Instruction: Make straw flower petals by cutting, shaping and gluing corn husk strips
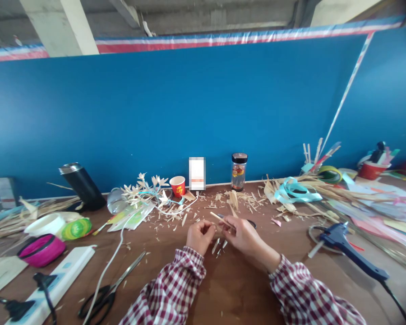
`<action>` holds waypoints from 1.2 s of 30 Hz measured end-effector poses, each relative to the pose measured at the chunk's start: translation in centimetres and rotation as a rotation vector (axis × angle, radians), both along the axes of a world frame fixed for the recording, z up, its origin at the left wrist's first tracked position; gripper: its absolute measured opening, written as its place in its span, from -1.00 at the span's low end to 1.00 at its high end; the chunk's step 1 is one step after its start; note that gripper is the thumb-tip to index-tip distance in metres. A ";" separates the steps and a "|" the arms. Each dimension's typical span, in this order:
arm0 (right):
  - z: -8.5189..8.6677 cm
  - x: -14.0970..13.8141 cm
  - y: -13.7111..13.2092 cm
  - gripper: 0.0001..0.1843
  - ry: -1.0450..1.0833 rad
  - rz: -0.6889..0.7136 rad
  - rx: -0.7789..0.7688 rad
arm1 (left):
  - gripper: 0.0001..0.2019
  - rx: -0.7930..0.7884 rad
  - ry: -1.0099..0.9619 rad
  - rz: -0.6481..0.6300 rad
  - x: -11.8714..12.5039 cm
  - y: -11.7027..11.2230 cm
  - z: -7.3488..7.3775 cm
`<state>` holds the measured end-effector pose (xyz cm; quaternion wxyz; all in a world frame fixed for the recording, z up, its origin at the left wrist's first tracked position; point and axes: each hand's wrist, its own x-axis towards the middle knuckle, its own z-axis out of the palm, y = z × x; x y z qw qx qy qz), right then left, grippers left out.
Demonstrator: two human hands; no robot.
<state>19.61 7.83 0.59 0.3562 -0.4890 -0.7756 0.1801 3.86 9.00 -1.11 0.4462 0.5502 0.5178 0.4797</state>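
Observation:
My right hand (pixel 242 235) is closed around a thin pale stick (pixel 219 218), whose end points up and to the left. Just beside it, my left hand (pixel 199 236) is closed with thumb and forefinger pinched together; whatever sits between those fingertips is too small to make out. Below the hands lie a few small white petal-like pieces (pixel 216 246). A dark loop (pixel 252 224), perhaps a scissors handle, shows partly behind my right hand. Pale dry shavings (pixel 235 201) are scattered on the brown table (pixel 237 289) beyond the fingers.
Scissors (pixel 117 284), a power strip (pixel 59 282) and a white cable (pixel 110 262) lie left. Husk flowers (pixel 159 181), a red paper cup (pixel 178 187) and a glass bottle (pixel 239 174) stand at the back. A blue glue gun (pixel 352 250) lies right, near turquoise ribbon (pixel 296 192).

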 end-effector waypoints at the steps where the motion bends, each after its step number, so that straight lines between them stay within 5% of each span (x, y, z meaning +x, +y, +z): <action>1: -0.1 -0.1 0.0 -0.89 0.003 0.005 0.001 | -0.82 -0.022 -0.033 0.000 0.0 0.0 0.0; 10: -0.6 -0.3 0.0 -0.72 0.189 -0.064 -0.041 | -0.71 -0.216 -0.361 -0.114 0.3 0.2 -0.8; 16: -0.7 -0.5 0.1 -0.73 0.216 -0.042 -0.025 | -0.67 -0.301 -0.454 -0.127 0.5 -0.2 0.2; 36: 0.8 -0.4 -0.6 -0.83 0.142 -0.084 0.088 | -0.77 -0.328 -0.670 0.060 0.0 0.8 0.3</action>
